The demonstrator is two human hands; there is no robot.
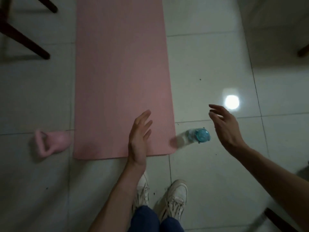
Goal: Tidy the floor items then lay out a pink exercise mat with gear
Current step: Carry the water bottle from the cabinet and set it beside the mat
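A pink exercise mat [120, 77] lies unrolled flat on the tiled floor, running away from me. A pink kettlebell [51, 142] sits on the tiles just left of the mat's near corner. A clear water bottle with a blue cap [194, 136] stands at the mat's near right corner, seen from above. My left hand [139, 139] hovers over the mat's near edge, fingers apart and holding nothing. My right hand [224, 128] is just right of the bottle, fingers spread, not touching it.
Dark wooden chair legs [25, 39] stand at the far left, and another dark leg [279, 220] shows at the bottom right. A pale cabinet or wall [275, 27] fills the far right. My white sneakers [173, 200] stand on the tiles below the mat. A lamp glare marks the floor [231, 102].
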